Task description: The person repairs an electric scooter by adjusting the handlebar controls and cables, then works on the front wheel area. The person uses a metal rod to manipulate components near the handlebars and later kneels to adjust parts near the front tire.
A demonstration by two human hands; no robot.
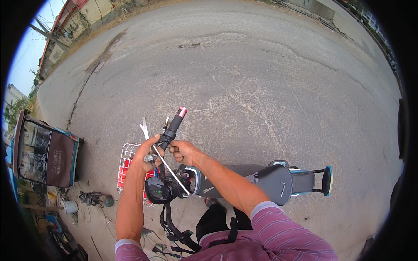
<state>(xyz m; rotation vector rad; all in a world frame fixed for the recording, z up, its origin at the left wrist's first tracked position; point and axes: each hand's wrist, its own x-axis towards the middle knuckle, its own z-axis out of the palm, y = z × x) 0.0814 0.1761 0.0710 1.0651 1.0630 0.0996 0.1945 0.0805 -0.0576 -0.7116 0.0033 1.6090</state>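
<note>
An electric scooter (270, 182) stands crosswise below me, its handlebar (175, 124) pointing away with a black grip and red end. My left hand (150, 154) is closed round the handlebar's fittings, thumb on the black clamp. My right hand (182, 151) has curled, pinching fingers at the bar's right side; what they hold is hidden. A pale metal rod (172, 172) runs diagonally past both hands. A black rounded dashboard (157, 190) and a white wire basket (124, 163) with red contents sit below.
A covered tricycle (61, 158) stands at the left. A compressor-like machine (96, 199), a white bucket (69, 206), hoses and scattered items lie at lower left. An asphalt road (244, 74) stretches ahead toward walls and a pole along its far side.
</note>
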